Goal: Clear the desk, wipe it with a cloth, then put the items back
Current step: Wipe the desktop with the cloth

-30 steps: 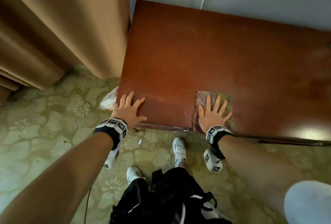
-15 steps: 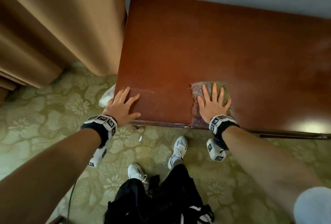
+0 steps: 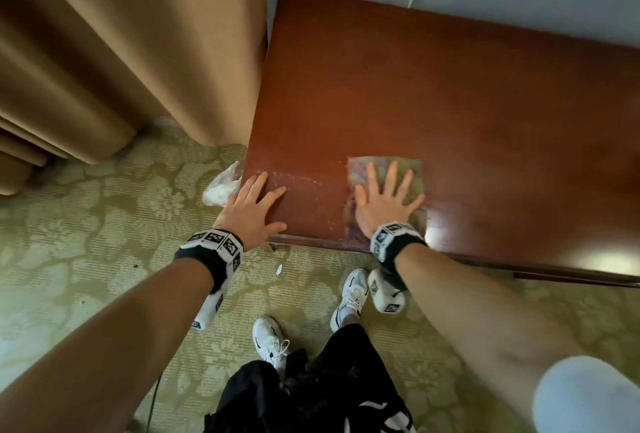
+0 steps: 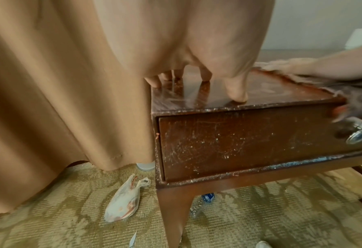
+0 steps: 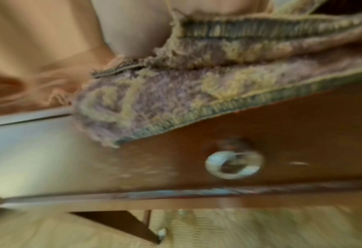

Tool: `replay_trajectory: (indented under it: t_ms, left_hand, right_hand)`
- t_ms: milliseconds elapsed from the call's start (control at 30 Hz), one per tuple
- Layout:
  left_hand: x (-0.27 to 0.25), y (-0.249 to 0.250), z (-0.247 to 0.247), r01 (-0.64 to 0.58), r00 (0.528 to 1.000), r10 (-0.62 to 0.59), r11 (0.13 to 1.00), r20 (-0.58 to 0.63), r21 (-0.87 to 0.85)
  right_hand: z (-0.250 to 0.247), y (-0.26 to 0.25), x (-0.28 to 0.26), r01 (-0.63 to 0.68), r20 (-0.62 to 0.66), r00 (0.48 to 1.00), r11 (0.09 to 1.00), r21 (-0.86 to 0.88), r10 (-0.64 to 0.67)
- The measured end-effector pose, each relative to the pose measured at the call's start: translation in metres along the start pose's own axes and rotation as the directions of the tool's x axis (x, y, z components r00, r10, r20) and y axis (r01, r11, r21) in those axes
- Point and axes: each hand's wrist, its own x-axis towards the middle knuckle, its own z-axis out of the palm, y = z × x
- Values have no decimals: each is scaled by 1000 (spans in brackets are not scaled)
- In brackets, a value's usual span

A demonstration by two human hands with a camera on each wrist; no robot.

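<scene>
Wood: red-brown desk point(image 3: 450, 93), top bare of items, dusty streaks near its front-left corner.
Cloth point(image 3: 412, 169): purple-and-yellow towel, flat on the desk at the front edge, its near hem drooping over the drawer front in the right wrist view.
Right hand point(image 3: 384, 204): palm down on the cloth, fingers straight and spread, pressing it; nothing pinched.
Left hand point(image 3: 251, 211): flat on the front-left corner, fingers apart and straight, seemingly bracing; holds nothing.
Key relation: the cloth lies directly under the right palm, and most unwiped top stretches away from the fingertips, toward the wall and to the right. The streaked patch sits between the two hands, just left of the cloth.
Nearer hand: the right, already on the cloth; the left is apart from it.
Step, as I judge it: wiping, mid-task; putting items back is not yet begun.
Floor: crumpled bag point(image 3: 223, 185) beside the desk leg, near the curtain point(image 3: 138, 51).
Risk: the overhanging hem could drag off the edge.
</scene>
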Motion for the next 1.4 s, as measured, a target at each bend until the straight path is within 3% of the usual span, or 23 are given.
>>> replay_trajectory:
  t_ms: [133,233,400,533,600,700,833,1000,1067,1167,1300,1400]
  left_hand:
    - [0,-1,-2,6,1000,-6,1000,16,-21]
    - [1,-1,-5,3,1000,-2,999,29,-38]
    - [1,1,-5,16,1000,-16,1000,22,-25]
    - [0,5,-6,55,998,-54,997,36,-54]
    - [-1,4,-7,98,995,-95,992,37,-85]
    - [-4,1,-6,154,988,-152,980,22,-129]
    - [-7,2,-6,225,974,-225,963,22,-145]
    - [-10,3,-5,301,953,-300,938,31,-175]
    - [-13,4,-4,310,951,-309,935,33,-170]
    - [-15,4,-3,323,947,-318,931,52,-171]
    - [-17,7,-3,331,943,-328,925,48,-186]
    - [-18,8,-1,330,944,-328,923,41,-197]
  right_hand:
    - [10,-61,-1,253,5,967,967,-26,-253]
    - [9,-46,-1,301,33,953,952,-55,-300]
    - [-15,10,28,124,9,992,991,-42,-124]
    - [-43,12,73,20,31,999,1000,-18,-20]
    - [-52,-10,95,37,47,998,999,-13,-37]
    - [-60,-54,119,168,62,984,984,-55,-164]
    - [-57,-108,126,391,93,920,909,-145,-381]
    - [-28,-121,81,708,168,702,651,-274,-692]
    - [-18,-105,67,739,165,659,590,-325,-734]
    - [-25,-85,74,725,182,681,619,-302,-709]
    - [-44,-92,108,592,131,805,770,-237,-578]
    - [-48,-116,118,521,112,853,825,-217,-510]
